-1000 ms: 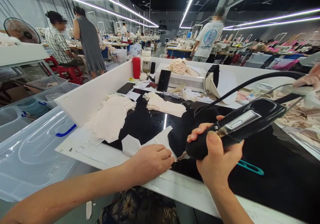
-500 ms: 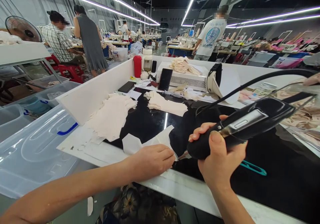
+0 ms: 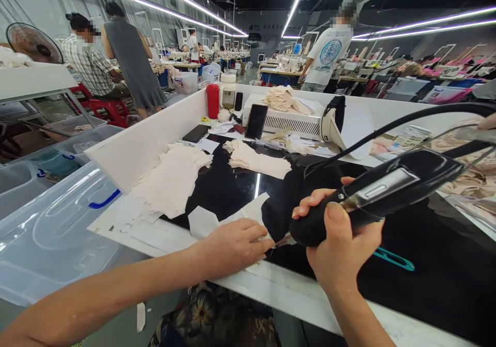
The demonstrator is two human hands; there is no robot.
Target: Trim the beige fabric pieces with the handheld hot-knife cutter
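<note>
My right hand (image 3: 341,228) is wrapped round a black handheld tool (image 3: 372,197) with a silver panel, a cable at its rear and a thin metal tip (image 3: 284,240) pointing left. The tip is right beside the fingertips of my left hand (image 3: 240,246). That hand is closed at the near edge of a white cut piece (image 3: 248,212), its fingers pressed together on the piece; their undersides are hidden. Pale fabric pieces lie farther back on the black surface: a large stack (image 3: 174,179) at the left and a smaller one (image 3: 258,160) in the middle.
A teal tool (image 3: 395,259) lies right of my right hand. At the back stand a phone (image 3: 256,121), a red cup (image 3: 213,101) and a white box (image 3: 287,118). The cable (image 3: 387,130) arches over the right side. Clear bins (image 3: 58,223) stand left; people are beyond.
My left hand's fingers have shifted slightly and lie a little straighter at the white piece. The standing person in grey has moved slightly left. The tool has hardly moved.
</note>
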